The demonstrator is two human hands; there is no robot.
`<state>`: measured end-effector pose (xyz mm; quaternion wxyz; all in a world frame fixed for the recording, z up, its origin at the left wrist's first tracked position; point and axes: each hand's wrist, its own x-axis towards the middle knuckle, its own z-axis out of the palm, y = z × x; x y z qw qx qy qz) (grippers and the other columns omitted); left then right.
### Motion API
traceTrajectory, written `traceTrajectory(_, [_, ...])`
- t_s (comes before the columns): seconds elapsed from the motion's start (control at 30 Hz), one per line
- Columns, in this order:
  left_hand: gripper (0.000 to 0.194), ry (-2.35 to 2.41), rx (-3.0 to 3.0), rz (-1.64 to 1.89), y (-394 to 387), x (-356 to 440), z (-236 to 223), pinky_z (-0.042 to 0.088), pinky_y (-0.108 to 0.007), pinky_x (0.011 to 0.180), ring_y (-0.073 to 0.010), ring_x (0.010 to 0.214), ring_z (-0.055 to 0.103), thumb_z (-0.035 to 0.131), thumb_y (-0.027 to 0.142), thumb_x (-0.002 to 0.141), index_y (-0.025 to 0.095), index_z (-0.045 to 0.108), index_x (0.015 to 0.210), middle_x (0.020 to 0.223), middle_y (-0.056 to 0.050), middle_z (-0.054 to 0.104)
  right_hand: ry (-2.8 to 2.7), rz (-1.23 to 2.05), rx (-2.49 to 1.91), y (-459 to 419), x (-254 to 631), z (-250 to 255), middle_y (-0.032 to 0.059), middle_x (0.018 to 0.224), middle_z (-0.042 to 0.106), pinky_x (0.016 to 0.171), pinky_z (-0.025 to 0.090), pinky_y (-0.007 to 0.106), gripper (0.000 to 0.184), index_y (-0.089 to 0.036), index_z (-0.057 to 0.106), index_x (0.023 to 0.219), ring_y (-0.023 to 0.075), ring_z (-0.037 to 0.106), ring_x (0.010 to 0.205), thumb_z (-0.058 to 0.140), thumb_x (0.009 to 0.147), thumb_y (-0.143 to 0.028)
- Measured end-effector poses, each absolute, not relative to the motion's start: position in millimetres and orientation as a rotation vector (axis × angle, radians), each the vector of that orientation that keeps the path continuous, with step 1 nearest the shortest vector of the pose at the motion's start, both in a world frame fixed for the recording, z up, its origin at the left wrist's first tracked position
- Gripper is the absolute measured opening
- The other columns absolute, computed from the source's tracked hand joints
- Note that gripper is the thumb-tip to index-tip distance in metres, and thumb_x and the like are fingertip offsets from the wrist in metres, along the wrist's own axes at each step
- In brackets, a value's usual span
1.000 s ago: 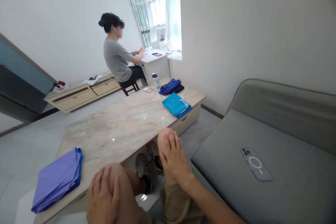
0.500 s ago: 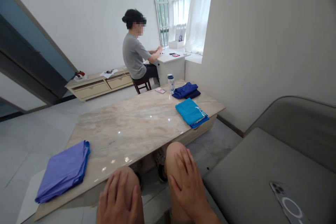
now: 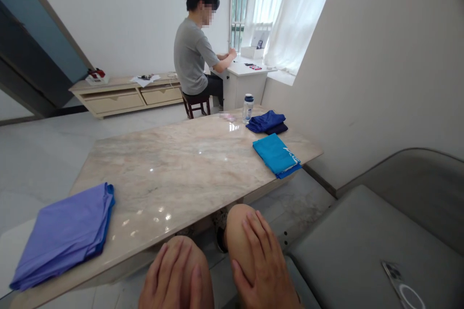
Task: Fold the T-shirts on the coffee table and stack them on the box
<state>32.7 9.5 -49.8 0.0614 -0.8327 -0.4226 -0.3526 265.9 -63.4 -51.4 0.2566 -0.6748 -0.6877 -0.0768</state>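
Note:
My left hand (image 3: 172, 275) lies flat over my left knee, fingers stretched out, holding nothing. On my right knee rests my right hand (image 3: 263, 263), also open and holding nothing. Beyond my knees stands a marble-topped table (image 3: 163, 169). A folded purple cloth (image 3: 68, 231) with a blue layer beneath lies at its left end. Toward the right end is a folded turquoise cloth (image 3: 273, 152) with white lettering, and behind it a folded dark blue cloth (image 3: 266, 121). Neither hand touches the table or the cloths.
A clear bottle with a blue lid (image 3: 248, 107) stands near the dark blue cloth. A phone (image 3: 402, 285) lies on the grey sofa (image 3: 362, 231) to my right. Farther off, a person in a grey shirt (image 3: 194, 55) sits at a white desk (image 3: 242, 84). A low cabinet (image 3: 123, 96) lines the wall.
The camera view has shifted and tilted slightly, so the table and cloths appear in different places. Both hands stay on the knees, and the person at the desk remains seated.

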Motion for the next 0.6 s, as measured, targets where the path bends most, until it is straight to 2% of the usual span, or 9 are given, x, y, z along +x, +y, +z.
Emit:
traceTrajectory(0.13, [0.049,-1.358,-2.458,-1.105,5.1,35.1,-57.6,0.047,-0.056,0.123,-0.0346,0.145,0.059,0.05,0.027,0.105,0.025,0.062,0.152,0.148,-0.01,0.073,-1.909,-0.331,-1.826,-60.6,248.2,-48.1,0.0149,0.182,0.034,0.126,0.051,0.057,0.093,-0.012,0.028,0.179,0.0416,0.032,0.168,0.065,0.094,-0.024])
traceTrajectory(0.37, [0.052,-1.418,-2.481,-0.948,4.7,13.4,-70.7,0.047,-0.062,0.123,-0.0386,0.155,0.051,0.053,0.031,0.104,0.025,0.064,0.155,0.159,-0.01,0.067,-1.834,-0.428,-1.873,-69.3,239.5,-32.9,0.0172,0.184,0.029,0.125,0.052,0.058,0.091,-0.012,0.032,0.177,0.0423,0.034,0.167,0.066,0.094,-0.024])
traceTrajectory(0.5, [0.058,-1.444,-2.471,-0.994,-5.2,3.6,-71.3,0.043,-0.064,0.127,-0.0387,0.159,0.048,0.053,0.031,0.105,0.027,0.056,0.163,0.167,-0.011,0.059,-1.909,-0.455,-1.807,-84.5,242.6,-19.3,0.0153,0.185,0.026,0.126,0.052,0.056,0.089,-0.013,0.031,0.178,0.0397,0.028,0.17,0.064,0.097,-0.026])
traceTrajectory(0.6, [0.064,-1.37,-2.467,-1.011,-7.2,-3.8,-77.1,0.043,-0.064,0.129,-0.0388,0.161,0.046,0.056,0.03,0.104,0.026,0.049,0.168,0.171,-0.013,0.055,-1.937,-0.458,-1.783,-85.1,244.8,-15.6,0.0137,0.185,0.028,0.126,0.052,0.055,0.086,-0.016,0.033,0.178,0.0384,0.031,0.169,0.063,0.098,-0.027])
